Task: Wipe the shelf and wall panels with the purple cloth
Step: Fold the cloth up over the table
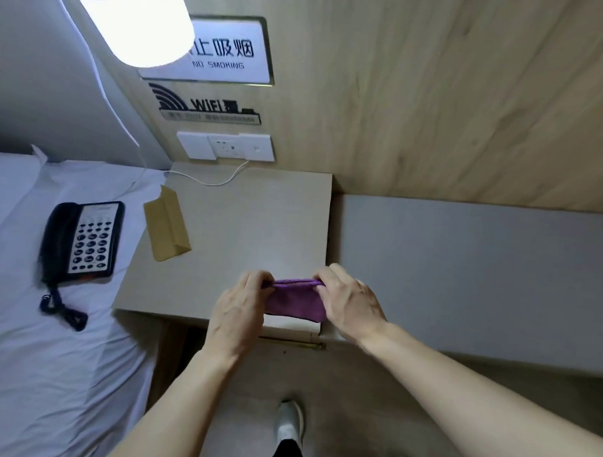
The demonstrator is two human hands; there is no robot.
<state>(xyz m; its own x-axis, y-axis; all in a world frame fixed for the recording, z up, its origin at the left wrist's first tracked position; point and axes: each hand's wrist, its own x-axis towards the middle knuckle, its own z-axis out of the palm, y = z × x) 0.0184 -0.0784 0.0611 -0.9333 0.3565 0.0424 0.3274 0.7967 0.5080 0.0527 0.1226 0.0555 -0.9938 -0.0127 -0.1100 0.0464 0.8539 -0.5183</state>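
Holding the cloth [296, 298] between them, the left hand [237, 310] and right hand [350, 303] sit at lower centre of the frame, over the near edge of the shelf [245, 226]. Each hand's fingers are curled shut on one end of the folded purple cloth, pinching its top edge so it hangs taut between them; this looks like folding or squaring it into a pad before wiping. The shelf top looks nearly bare, which probably explains the phone [82, 241] lying on the bed [49, 356] at left: it seems moved aside for cleaning. A tan card [166, 228] rests on the shelf's left side and would need lifting. Wooden wall panels [451, 96] fill the upper right, with signs [227, 51] and a socket [226, 146] at upper centre. No wiping stroke is under way.
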